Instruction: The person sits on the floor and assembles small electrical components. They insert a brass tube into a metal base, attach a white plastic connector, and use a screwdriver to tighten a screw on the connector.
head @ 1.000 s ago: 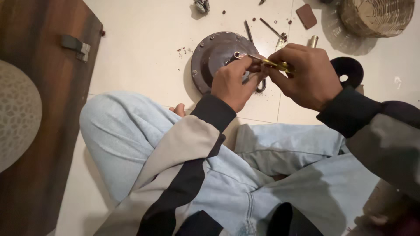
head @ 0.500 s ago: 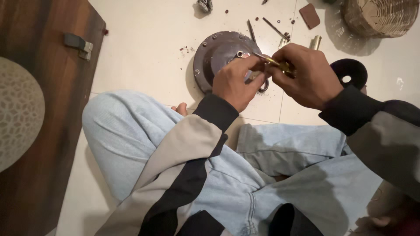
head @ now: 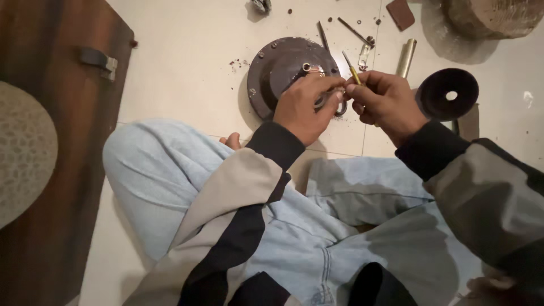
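Dark wood board (head: 51,187) on the far left, grained, with a small metal latch (head: 97,60) near its top edge and a pale perforated disc (head: 22,150) lying on it. Cream floor tile (head: 181,68), smooth, speckled with grit. Person sits cross-legged in light blue denim, so the work sits low over the lap, close to the eyes. Left hand (head: 306,107) is curled shut around a small metal ring part (head: 331,101), pinched at the fingertips to hold it steady just above the dark round flanged plate (head: 280,73), which lies flat on the tile with bolt holes round its rim. Right hand (head: 385,102) is closed on a thin yellow-handled tool (head: 352,71), tip angled up and away, held pencil-style for fine control. Further right: brass-coloured tube (head: 406,58), loose rods, black ring disc (head: 447,93), woven basket (head: 490,17) at the top edge.
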A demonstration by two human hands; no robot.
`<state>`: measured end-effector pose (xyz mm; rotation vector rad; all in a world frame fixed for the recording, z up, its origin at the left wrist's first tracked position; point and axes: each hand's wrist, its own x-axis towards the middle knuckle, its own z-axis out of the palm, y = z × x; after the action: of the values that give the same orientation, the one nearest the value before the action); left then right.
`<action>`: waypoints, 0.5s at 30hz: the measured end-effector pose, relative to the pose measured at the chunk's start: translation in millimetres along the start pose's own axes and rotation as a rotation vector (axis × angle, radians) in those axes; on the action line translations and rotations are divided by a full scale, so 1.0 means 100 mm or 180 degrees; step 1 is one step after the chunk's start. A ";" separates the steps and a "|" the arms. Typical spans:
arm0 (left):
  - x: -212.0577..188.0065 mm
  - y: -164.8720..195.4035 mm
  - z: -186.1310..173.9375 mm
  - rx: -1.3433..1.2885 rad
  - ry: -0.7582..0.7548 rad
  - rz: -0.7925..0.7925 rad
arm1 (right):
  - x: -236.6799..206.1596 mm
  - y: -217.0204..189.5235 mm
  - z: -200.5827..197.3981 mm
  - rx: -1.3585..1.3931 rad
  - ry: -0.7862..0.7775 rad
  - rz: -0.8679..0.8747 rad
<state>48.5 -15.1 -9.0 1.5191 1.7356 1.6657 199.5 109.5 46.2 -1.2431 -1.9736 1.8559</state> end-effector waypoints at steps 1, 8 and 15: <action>0.00 -0.01 0.01 -0.0118 -0.0065 -0.0155 | -0.01 0.02 0.01 -0.0014 0.0048 0.0001; -0.02 -0.05 -0.01 -0.1079 -0.0416 -0.0607 | -0.05 -0.01 0.00 0.0182 0.0021 -0.0045; -0.03 -0.21 0.06 -0.1522 -0.0528 -0.0798 | -0.09 -0.10 0.00 0.0518 0.0055 0.0058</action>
<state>44.9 -9.2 -30.3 1.1326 1.2622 1.6207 200.9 105.0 58.6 -1.2289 -1.7680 1.9626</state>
